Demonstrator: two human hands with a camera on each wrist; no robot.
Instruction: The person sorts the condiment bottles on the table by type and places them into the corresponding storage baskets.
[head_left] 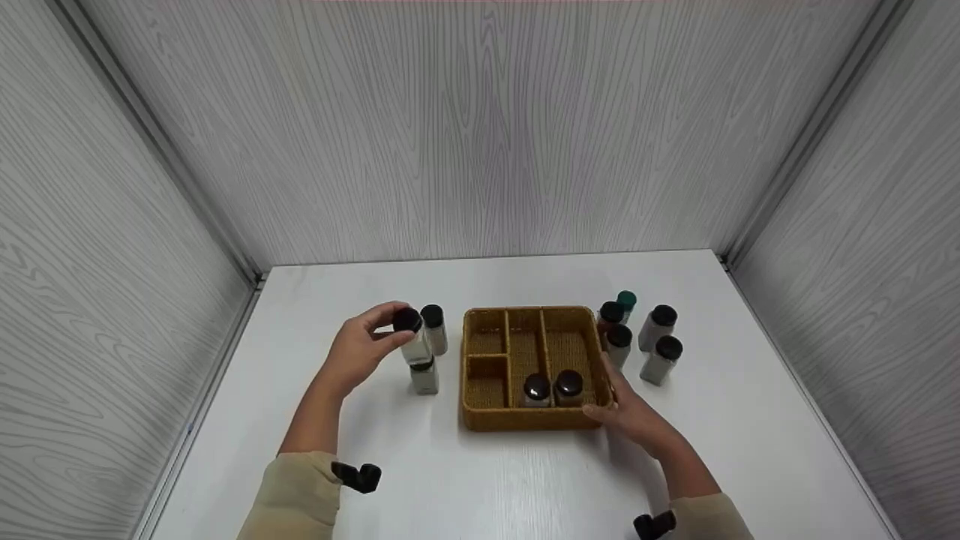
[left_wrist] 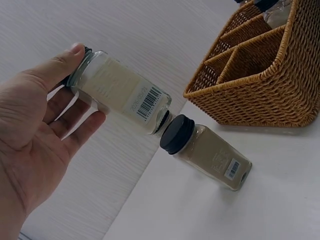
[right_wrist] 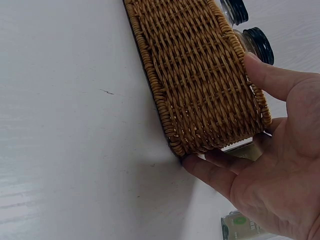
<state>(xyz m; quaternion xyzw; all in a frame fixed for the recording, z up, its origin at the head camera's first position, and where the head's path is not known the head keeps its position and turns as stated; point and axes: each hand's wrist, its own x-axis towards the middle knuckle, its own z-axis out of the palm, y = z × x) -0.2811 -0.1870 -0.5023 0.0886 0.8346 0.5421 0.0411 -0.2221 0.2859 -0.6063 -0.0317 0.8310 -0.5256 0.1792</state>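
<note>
The woven basket [head_left: 525,420] is golden brown with a ribbed weave, while the clear jar [left_wrist: 122,90] shows pale cream under a black lid [head_left: 407,319] and carries a black-striped barcode [left_wrist: 149,103]. Another jar [left_wrist: 215,155] is darker greyish beige, and one cap [head_left: 626,298] is teal green. Beige sleeves [head_left: 296,495], a white table [head_left: 450,480] and grey walls [head_left: 480,135] with wavy wood-grain lines complete the colours.

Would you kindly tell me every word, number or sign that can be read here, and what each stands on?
No word or number is readable.
Held jar, in the left hand: barcode sticker, characters too small and blurred; raised lettering, too faint.
Standing jar near it: second barcode sticker and more raised lettering, both illegible.
Labelled jar below the right hand in its wrist view: round green mark; print too blurred.
</note>
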